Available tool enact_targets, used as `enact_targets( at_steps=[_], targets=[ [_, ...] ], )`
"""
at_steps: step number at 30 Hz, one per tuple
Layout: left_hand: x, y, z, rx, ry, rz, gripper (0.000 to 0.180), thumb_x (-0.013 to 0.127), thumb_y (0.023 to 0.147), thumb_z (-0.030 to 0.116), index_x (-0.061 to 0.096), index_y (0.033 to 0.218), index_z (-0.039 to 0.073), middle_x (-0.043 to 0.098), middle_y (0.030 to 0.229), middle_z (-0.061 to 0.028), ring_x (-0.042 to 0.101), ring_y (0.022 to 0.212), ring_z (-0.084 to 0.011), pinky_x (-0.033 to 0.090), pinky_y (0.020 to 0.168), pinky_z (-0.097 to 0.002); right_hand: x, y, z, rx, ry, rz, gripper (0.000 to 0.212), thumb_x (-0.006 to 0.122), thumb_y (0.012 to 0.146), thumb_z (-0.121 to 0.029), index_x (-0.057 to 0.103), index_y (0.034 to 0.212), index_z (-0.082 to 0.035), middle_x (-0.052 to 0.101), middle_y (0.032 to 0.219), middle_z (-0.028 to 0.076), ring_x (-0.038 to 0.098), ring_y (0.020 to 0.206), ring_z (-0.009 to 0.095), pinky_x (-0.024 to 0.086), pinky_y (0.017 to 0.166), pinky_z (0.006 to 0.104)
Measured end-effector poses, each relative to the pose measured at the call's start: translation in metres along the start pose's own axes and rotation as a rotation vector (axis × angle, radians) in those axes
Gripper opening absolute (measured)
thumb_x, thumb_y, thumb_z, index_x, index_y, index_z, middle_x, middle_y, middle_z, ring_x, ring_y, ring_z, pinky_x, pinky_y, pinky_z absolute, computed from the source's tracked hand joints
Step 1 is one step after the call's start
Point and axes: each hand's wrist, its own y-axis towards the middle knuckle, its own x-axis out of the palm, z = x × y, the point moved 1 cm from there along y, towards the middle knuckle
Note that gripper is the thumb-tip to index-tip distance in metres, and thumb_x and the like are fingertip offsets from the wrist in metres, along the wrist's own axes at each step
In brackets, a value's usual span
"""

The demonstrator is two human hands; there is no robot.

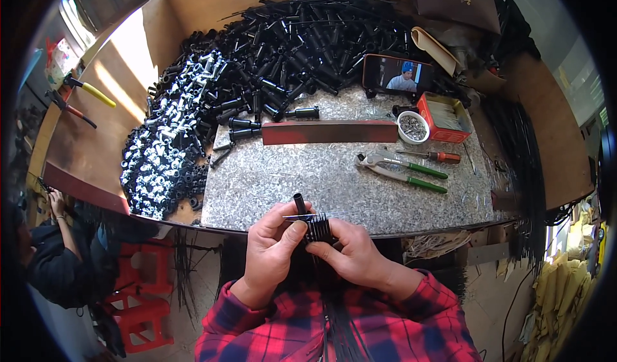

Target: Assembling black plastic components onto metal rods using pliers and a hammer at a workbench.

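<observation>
Just in front of my chest, at the near edge of the board, both hands work on one black piece. It is a short black plastic tube point(299, 202), pointing up, with thin black ribs point(317, 228) set side by side next to it. My left hand point(272, 243) pinches around the tube's lower part. Between its fingertips a thin shiny wire point(294, 217) sticks out sideways. My right hand point(347, 249) is closed on the ribs with thumb and fingers. Long dark strands hang down from the piece over my lap. Its lower end is hidden by my hands.
Black plastic tubes point(295, 47) are heaped at the back and left of the grey speckled board point(289, 182). On it lie a dark red bar point(331, 132), green-handled pincers point(411, 172), a screwdriver point(437, 157), a white cup point(413, 128), a red box point(447, 119) and a phone point(398, 74). Another person point(64, 259) sits left.
</observation>
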Motion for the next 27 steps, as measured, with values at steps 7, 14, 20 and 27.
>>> enact_targets(
  at_steps=[7,14,20,27],
  targets=[
    [-0.013,0.001,-0.004,-0.107,-0.197,-0.124,0.030,0.058,0.090,0.004,0.056,0.119,-0.003,0.060,0.113,-0.0088,0.059,0.102,-0.0157,0.046,0.090,-0.0288,-0.004,0.001,0.013,0.161,0.207,-0.115,0.018,0.069,0.084,-0.017,0.058,0.089,-0.003,0.058,0.072,0.005,0.054,0.060,0.013,0.042,0.053,0.0278],
    [0.003,-0.001,-0.006,-0.157,-0.480,-0.056,0.029,0.060,0.090,0.006,0.056,0.118,-0.001,0.061,0.114,-0.0106,0.060,0.101,-0.0175,0.046,0.090,-0.0306,-0.007,0.001,0.020,0.314,0.401,-0.206,0.012,0.067,0.086,-0.013,0.059,0.090,-0.006,0.059,0.071,-0.002,0.052,0.052,0.004,0.040,0.044,0.0200],
    [0.012,-0.006,-0.012,-0.130,-0.443,0.019,0.027,0.056,0.093,0.012,0.055,0.116,-0.003,0.062,0.109,-0.0110,0.061,0.098,-0.0169,0.046,0.088,-0.0291,-0.007,0.001,0.021,0.273,0.317,-0.199,0.012,0.067,0.086,-0.014,0.059,0.088,-0.006,0.058,0.067,-0.001,0.052,0.051,0.004,0.039,0.044,0.0201],
    [0.023,-0.009,-0.017,-0.094,-0.474,0.062,0.031,0.053,0.095,0.021,0.056,0.113,-0.004,0.062,0.108,-0.0114,0.059,0.098,-0.0161,0.044,0.090,-0.0299,-0.008,0.001,0.013,0.312,0.396,-0.169,0.028,0.070,0.085,-0.022,0.052,0.071,-0.006,0.050,0.059,-0.003,0.046,0.050,0.004,0.035,0.043,0.0240]
  ],
)
